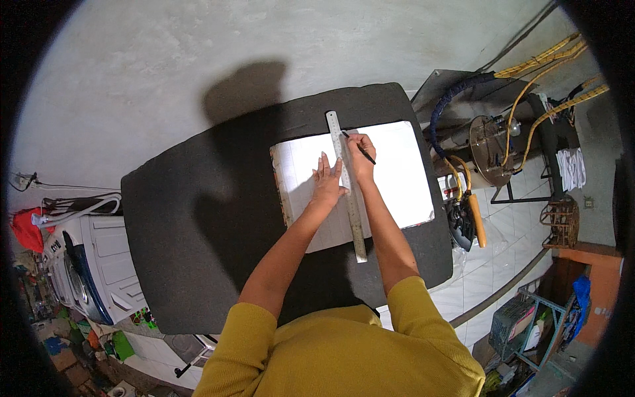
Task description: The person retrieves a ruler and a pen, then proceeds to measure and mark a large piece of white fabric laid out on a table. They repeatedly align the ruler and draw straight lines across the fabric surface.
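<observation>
Okay, so there was a big open book point(397, 188) lying on a dark, padded-looking table point(178, 198), right of the middle. My guess was that the pages were light and floppy, easy to crease, while the cover felt like it'd be stiffer. If you had to lift it, the worn left edge and the far right edge seemed the places to grab, one in each hand.

Next along was a long metal ruler point(352, 213), lying lengthwise across the pages and sticking out past them at both ends. Probably thin, stiff, not heavy, and a bit slidey on paper, so pressing on it around the middle made sense, or picking it up by an overhanging end. The dark pen point(366, 155) looked light and best pinched low.

Fingers: the left hand point(325, 186) was spread out flat, most of it on the page, with index finger and thumb reaching the ruler. The right hand point(361, 167) was curled closed around the pen, its tip by the ruler's right edge.
</observation>
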A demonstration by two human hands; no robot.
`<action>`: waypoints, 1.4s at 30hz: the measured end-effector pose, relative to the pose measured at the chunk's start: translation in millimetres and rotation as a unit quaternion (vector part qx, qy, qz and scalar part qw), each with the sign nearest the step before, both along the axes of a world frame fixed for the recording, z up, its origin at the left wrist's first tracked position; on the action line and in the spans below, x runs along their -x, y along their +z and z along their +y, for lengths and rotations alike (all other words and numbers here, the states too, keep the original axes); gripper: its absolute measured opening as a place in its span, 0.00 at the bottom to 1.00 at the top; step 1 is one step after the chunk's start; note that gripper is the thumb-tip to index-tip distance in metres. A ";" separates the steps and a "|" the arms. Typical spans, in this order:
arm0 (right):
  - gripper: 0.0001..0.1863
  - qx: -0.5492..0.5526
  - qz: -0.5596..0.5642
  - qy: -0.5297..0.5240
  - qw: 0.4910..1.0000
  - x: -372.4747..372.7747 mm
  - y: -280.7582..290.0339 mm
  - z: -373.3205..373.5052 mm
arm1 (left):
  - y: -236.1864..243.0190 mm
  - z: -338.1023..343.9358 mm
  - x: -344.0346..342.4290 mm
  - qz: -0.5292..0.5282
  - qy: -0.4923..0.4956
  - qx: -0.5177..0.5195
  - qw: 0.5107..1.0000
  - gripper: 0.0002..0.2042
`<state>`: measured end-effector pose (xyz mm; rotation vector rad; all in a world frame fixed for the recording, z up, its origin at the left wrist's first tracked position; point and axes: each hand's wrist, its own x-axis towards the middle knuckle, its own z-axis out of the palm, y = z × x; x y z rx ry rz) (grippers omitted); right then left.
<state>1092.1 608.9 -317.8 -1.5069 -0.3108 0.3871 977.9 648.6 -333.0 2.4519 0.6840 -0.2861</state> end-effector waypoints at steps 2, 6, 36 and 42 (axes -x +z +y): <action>0.04 -0.003 -0.005 -0.005 1.000 -3.8 -4.4 0.6 | 1.6 -1.4 -0.7 -0.006 0.000 0.005 1.000 0.47; 0.04 0.003 -0.010 0.000 1.000 -7.8 -8.3 1.4 | 4.1 -1.8 -0.6 -0.009 0.001 0.006 1.000 0.47; 0.06 0.161 -0.077 0.092 0.980 55.1 13.5 -101.9 | -6.7 -2.0 -7.1 0.021 0.013 -0.036 0.999 0.48; 0.07 0.197 -0.017 0.082 0.977 101.5 15.2 -164.6 | -6.5 -1.7 -7.1 0.027 0.004 -0.030 0.999 0.48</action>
